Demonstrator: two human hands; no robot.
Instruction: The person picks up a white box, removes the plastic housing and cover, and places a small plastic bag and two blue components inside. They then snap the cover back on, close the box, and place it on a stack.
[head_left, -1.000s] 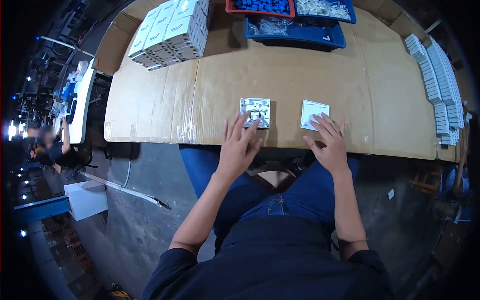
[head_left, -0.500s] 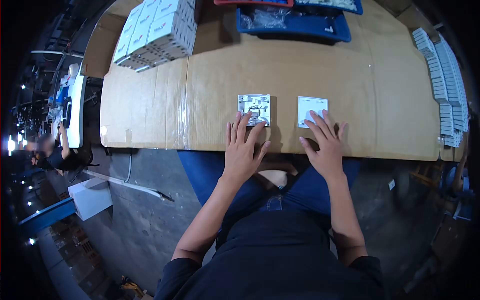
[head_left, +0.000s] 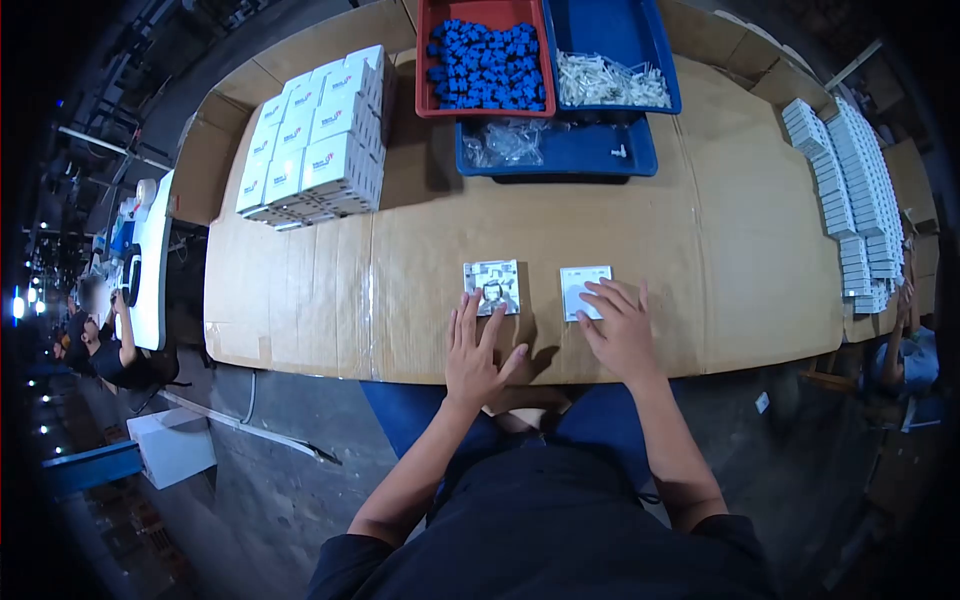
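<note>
On the cardboard-covered table (head_left: 620,225) lie two small square pieces. The one on the left is a white plastic housing (head_left: 505,272) with its inner parts facing up. My left hand (head_left: 474,365) reaches it with fingers stretched out, fingertips at its lower left edge. To its right is a flat white square cover plate (head_left: 574,284), smooth side up. The fingertips of my right hand (head_left: 622,338) overlap its right part, fingers spread and slightly bent. Neither hand is wrapped around anything.
White boxes (head_left: 300,140) are stacked at the left. A red bin (head_left: 549,85) of blue parts and a blue bin (head_left: 676,80) of white parts stand at the back, above a blue tray (head_left: 640,165) with plastic bags. Rows of white pieces (head_left: 850,190) line the right. Two people sit nearby.
The view has tilted up, showing more of the bins. My right hand lies farther over the cover plate's right side; both square pieces keep their places on the table.
</note>
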